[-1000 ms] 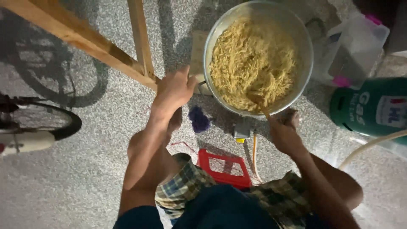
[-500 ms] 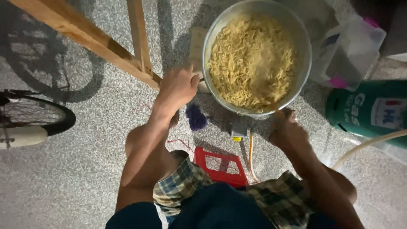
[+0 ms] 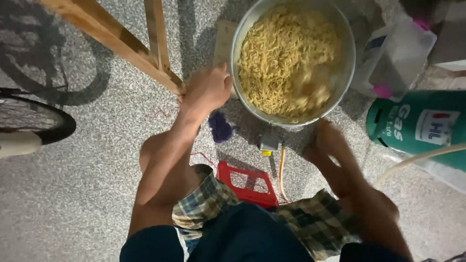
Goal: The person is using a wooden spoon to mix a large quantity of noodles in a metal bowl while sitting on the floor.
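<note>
Left hand (image 3: 206, 90) curling closed on rim of noodle pot (image 3: 293, 60), upper centre, steadying it. Right hand (image 3: 326, 140) blurring below pot; grip unclear.

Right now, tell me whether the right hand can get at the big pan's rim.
Probably yes: the right hand sits just below the pan rim, with nothing visible between them, though it is blurred.

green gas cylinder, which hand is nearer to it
Right. The right hand sits just below the pot, a short way from the green gas cylinder; the left hand is across the pot.
</note>
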